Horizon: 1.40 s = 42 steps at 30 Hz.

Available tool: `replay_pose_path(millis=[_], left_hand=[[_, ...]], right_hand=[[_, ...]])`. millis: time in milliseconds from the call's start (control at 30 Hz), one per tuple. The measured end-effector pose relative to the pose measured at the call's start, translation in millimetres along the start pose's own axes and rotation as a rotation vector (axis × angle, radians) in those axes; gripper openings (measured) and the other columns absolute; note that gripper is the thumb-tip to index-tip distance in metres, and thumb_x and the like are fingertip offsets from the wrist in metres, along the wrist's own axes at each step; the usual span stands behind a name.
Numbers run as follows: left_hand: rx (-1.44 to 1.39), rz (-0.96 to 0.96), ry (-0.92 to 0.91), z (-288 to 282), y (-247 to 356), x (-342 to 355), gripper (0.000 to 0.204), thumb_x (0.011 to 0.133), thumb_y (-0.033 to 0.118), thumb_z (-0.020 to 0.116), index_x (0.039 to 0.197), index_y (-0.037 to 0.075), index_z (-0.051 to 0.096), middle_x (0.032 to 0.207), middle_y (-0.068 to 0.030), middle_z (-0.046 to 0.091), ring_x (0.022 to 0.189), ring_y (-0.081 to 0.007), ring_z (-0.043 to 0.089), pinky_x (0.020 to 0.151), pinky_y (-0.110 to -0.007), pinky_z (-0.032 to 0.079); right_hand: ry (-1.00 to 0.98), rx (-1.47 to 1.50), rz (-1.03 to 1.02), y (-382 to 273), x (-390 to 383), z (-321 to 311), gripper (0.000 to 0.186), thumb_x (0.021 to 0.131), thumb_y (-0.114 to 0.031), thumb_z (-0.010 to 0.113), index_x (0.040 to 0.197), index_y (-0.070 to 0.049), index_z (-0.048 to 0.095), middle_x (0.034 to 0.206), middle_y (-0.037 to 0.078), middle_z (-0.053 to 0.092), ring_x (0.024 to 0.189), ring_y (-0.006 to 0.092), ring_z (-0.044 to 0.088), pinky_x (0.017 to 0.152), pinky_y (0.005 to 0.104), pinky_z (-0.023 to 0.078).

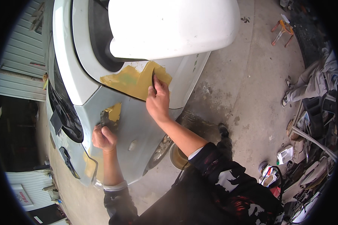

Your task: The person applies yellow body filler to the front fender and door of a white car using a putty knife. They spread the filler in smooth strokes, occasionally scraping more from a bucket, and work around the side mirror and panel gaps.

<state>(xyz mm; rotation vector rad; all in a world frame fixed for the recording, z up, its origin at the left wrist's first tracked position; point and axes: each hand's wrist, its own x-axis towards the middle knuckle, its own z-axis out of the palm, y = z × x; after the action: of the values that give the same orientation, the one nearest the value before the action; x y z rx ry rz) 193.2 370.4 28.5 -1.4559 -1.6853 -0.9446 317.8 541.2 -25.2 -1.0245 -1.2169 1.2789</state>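
Note:
A white car [139,123] stands in front of me, its side mirror [169,26] filling the top of the view. A wide patch of yellow filler [133,80] covers the door panel below the mirror. My right hand [157,101] presses a thin dark spreader [153,78] against that patch, fingers closed on it. A smaller yellow patch [114,111] sits lower on the fender. My left hand [104,138] is closed on a dark flat tool [104,119] beside this smaller patch.
The concrete floor [229,86] runs to the right. A person sits at the right edge [311,82], next to heaped car parts and containers [308,161]. A small wooden stool [282,30] stands at the top right. A front wheel [159,152] is below my right arm.

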Motion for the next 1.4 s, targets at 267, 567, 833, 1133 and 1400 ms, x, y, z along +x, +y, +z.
replay_pose_path(millis=[267, 567, 833, 1133, 1400], left_hand=[[-0.015, 0.014, -0.022, -4, -1, 0, 0.022, 0.097, 0.01, 0.057, 0.079, -0.003, 0.057, 0.068, -0.0151, 0.061, 0.054, -0.0315, 0.058, 0.052, -0.035, 0.048], [-0.018, -0.004, -0.052, -5, 2, 3, 0.022, 0.098, 0.011, 0.057, 0.081, -0.002, 0.057, 0.068, -0.0144, 0.062, 0.055, -0.0308, 0.059, 0.052, -0.035, 0.047], [-0.007, -0.001, -0.043, -3, 7, 6, 0.023, 0.099, 0.013, 0.057, 0.081, -0.002, 0.058, 0.069, -0.0147, 0.063, 0.054, -0.0296, 0.059, 0.052, -0.035, 0.047], [-0.036, -0.013, -0.04, -5, 5, 4, 0.025, 0.098, 0.012, 0.058, 0.077, -0.001, 0.055, 0.067, -0.0139, 0.062, 0.054, -0.0283, 0.058, 0.051, -0.033, 0.046], [-0.016, 0.012, -0.015, -2, 9, 6, 0.028, 0.101, 0.015, 0.057, 0.078, -0.001, 0.055, 0.068, -0.0133, 0.063, 0.054, -0.0285, 0.059, 0.052, -0.033, 0.047]], right_hand=[[-0.168, -0.024, -0.192, 11, -2, -39, 0.037, 0.101, -0.001, 0.05, 0.136, -0.004, 0.06, 0.131, 0.014, 0.061, 0.12, 0.0302, 0.057, 0.102, 0.0365, 0.046], [-0.01, -0.191, -0.578, 39, 31, -21, 0.062, 0.075, 0.016, 0.057, 0.132, -0.006, 0.064, 0.122, 0.016, 0.061, 0.111, 0.0362, 0.059, 0.094, 0.045, 0.049], [-0.265, -0.199, -0.527, 39, -9, -52, 0.058, 0.081, 0.016, 0.058, 0.134, -0.008, 0.064, 0.126, 0.014, 0.061, 0.116, 0.0346, 0.057, 0.099, 0.0406, 0.048], [-0.004, -0.149, -0.574, 24, 46, -21, 0.056, 0.08, 0.014, 0.058, 0.133, -0.005, 0.063, 0.123, 0.015, 0.063, 0.11, 0.0361, 0.058, 0.096, 0.0445, 0.047], [-0.218, -0.225, -0.584, 36, -24, -30, 0.066, 0.075, 0.018, 0.056, 0.134, -0.009, 0.065, 0.125, 0.015, 0.06, 0.116, 0.0362, 0.057, 0.1, 0.044, 0.046]])
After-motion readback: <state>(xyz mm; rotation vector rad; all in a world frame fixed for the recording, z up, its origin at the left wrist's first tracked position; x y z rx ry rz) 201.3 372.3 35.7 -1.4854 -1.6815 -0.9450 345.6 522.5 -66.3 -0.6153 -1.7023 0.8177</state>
